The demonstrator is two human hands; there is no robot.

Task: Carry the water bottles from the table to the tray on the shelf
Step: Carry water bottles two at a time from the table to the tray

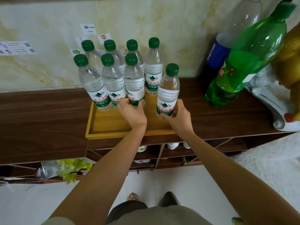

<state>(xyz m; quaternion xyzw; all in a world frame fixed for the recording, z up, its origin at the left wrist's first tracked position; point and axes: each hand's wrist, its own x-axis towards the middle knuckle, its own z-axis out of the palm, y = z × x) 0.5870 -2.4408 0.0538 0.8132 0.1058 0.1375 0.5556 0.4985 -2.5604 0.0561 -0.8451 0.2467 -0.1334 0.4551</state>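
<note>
Two hands (177, 116), eight bottles (133, 82)

Soft, even daylight with weak shadows; the wide lens bends the edges, and the green soda bottle (250, 57) looks slightly blurred.

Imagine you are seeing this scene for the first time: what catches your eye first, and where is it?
First, the cluster of green-capped water bottles standing upright at the back of the wooden tray on the dark shelf. Next, the two hands: the left hand holds a front-row bottle, the right hand grips a separate bottle at the tray's right side. On the right stands a big green soda bottle.
</note>
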